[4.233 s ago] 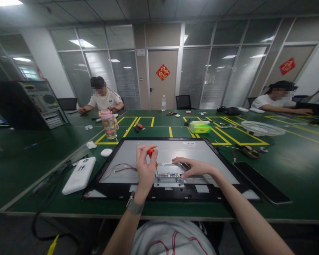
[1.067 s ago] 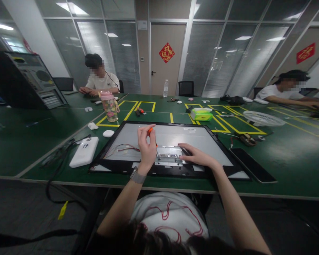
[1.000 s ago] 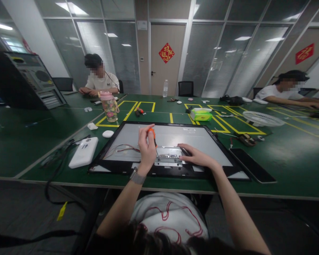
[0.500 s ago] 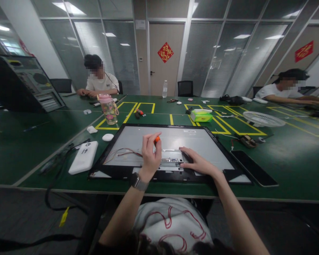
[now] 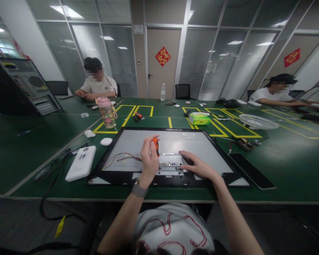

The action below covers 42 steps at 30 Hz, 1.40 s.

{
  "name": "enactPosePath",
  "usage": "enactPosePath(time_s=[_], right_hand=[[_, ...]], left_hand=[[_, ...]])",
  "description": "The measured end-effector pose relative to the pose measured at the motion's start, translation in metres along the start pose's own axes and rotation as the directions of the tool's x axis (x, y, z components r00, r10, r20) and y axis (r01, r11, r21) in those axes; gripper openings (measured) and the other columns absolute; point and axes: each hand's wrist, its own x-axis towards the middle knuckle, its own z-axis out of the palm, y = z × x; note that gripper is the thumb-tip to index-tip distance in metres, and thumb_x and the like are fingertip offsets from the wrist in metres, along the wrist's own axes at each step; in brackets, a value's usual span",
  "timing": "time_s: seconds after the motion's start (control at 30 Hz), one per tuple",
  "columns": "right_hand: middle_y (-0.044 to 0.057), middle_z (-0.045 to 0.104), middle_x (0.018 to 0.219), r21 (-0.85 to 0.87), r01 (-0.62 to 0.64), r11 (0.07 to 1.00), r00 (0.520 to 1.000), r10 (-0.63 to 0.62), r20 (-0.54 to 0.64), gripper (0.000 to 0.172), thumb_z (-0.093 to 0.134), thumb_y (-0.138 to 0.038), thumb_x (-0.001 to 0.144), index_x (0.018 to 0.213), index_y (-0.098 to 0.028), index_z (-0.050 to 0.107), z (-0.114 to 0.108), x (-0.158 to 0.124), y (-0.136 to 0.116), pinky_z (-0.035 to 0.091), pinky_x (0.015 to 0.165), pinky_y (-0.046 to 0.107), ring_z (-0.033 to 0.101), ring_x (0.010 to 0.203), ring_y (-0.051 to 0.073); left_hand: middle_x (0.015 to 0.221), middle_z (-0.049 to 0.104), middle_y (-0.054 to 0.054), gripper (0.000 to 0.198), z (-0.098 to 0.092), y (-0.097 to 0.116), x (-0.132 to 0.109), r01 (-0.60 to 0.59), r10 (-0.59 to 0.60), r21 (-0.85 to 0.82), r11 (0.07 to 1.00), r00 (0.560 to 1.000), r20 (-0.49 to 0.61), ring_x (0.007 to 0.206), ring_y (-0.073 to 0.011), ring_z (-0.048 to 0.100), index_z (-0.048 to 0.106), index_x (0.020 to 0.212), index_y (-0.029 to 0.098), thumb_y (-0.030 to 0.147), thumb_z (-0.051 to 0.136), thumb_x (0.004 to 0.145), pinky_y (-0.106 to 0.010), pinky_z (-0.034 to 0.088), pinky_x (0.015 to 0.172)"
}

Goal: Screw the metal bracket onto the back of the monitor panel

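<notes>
A flat monitor panel in a black frame lies face down on the green table, with a small metal bracket near its front edge. My left hand is closed around an orange-handled screwdriver, held upright with its tip at the bracket's left side. My right hand lies flat on the panel, fingers stretched out and pressing the bracket's right end. Red and white wires run across the panel to the left of my left hand.
A white power bank and cables lie left of the panel; a black phone lies to the right. Farther back stand a pink-lidded bottle, a green tissue pack, a white fan grille and a computer case. Two people sit at the far side.
The view has shifted slightly. My left hand stays on the screwdriver at the bracket, fingers re-gripping the handle; my right hand stays flat on the bracket's right end.
</notes>
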Motion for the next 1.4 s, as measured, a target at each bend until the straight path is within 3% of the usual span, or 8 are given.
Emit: enactPosePath(time_s=[0.23,0.53,0.7,0.93,1.17,1.27,1.4], right_hand=[[0.012,0.049,0.143,-0.011,-0.012,1.0,1.0,0.012,-0.001,0.064,0.065,-0.054,0.08,0.132,-0.021,0.053,0.0,0.0,0.001,0.028,0.115,0.048,0.041,0.134,0.029],[0.012,0.048,0.143,-0.046,-0.043,0.998,0.999,0.042,-0.012,0.069,0.071,-0.055,0.074,0.132,-0.022,0.053,0.003,0.0,-0.008,0.028,0.113,0.051,0.039,0.135,0.031],[0.012,0.047,0.144,-0.016,-0.045,0.999,0.998,0.045,-0.034,0.066,0.066,-0.058,0.078,0.132,-0.022,0.053,0.008,-0.001,-0.002,0.024,0.116,0.051,0.036,0.137,0.03],[0.011,0.048,0.144,-0.05,-0.04,0.998,0.997,0.037,-0.061,0.066,0.065,-0.058,0.079,0.134,-0.023,0.052,0.011,-0.003,-0.006,0.023,0.117,0.051,0.039,0.136,0.029],[0.01,0.048,0.144,-0.061,-0.058,0.996,0.996,0.053,-0.074,0.066,0.064,-0.057,0.081,0.136,-0.023,0.051,0.012,-0.005,-0.009,0.021,0.117,0.05,0.038,0.136,0.028],[0.011,0.049,0.143,-0.077,-0.053,0.996,0.996,0.047,-0.077,0.065,0.064,-0.056,0.081,0.135,-0.022,0.052,0.013,-0.004,-0.007,0.023,0.117,0.051,0.04,0.136,0.029],[0.013,0.049,0.143,-0.097,-0.061,0.993,0.996,0.054,-0.07,0.065,0.063,-0.055,0.081,0.136,-0.021,0.051,0.015,-0.003,-0.005,0.022,0.116,0.053,0.039,0.136,0.03]], left_hand=[[0.091,0.055,-0.005,0.015,0.001,0.003,0.001,-0.037,0.042,0.067,0.997,0.997,-0.065,0.087,-0.0159,0.056,0.068,0.091,0.02,0.03,0.056,0.089,-0.028,0.047,0.077],[0.097,0.061,-0.006,0.027,0.006,0.002,0.0,0.028,-0.028,-0.009,1.0,1.0,0.015,0.092,-0.0165,0.058,0.064,0.104,0.02,0.027,0.039,0.098,-0.03,0.046,0.084],[0.09,0.054,-0.004,0.014,0.005,0.0,0.001,-0.01,0.015,0.049,0.999,0.996,-0.09,0.085,-0.0156,0.054,0.066,0.09,0.019,0.03,0.057,0.089,-0.027,0.046,0.075],[0.09,0.064,-0.005,0.029,0.004,-0.006,0.001,0.175,-0.179,-0.045,0.983,0.978,-0.108,0.081,-0.0152,0.06,0.063,0.101,0.019,0.034,0.039,0.097,-0.027,0.047,0.074],[0.091,0.057,-0.005,0.015,0.004,-0.008,0.0,-0.001,0.011,0.091,0.996,0.995,-0.103,0.088,-0.0169,0.056,0.068,0.091,0.02,0.031,0.058,0.088,-0.03,0.047,0.079],[0.093,0.059,-0.006,0.017,0.004,-0.009,-0.001,-0.029,0.039,0.11,0.993,0.995,-0.09,0.089,-0.0173,0.057,0.066,0.098,0.02,0.029,0.054,0.09,-0.031,0.047,0.08],[0.096,0.064,-0.007,0.026,0.001,-0.009,-0.002,0.014,-0.011,0.041,0.999,0.999,-0.053,0.091,-0.0173,0.061,0.063,0.107,0.019,0.028,0.04,0.097,-0.031,0.048,0.083]])
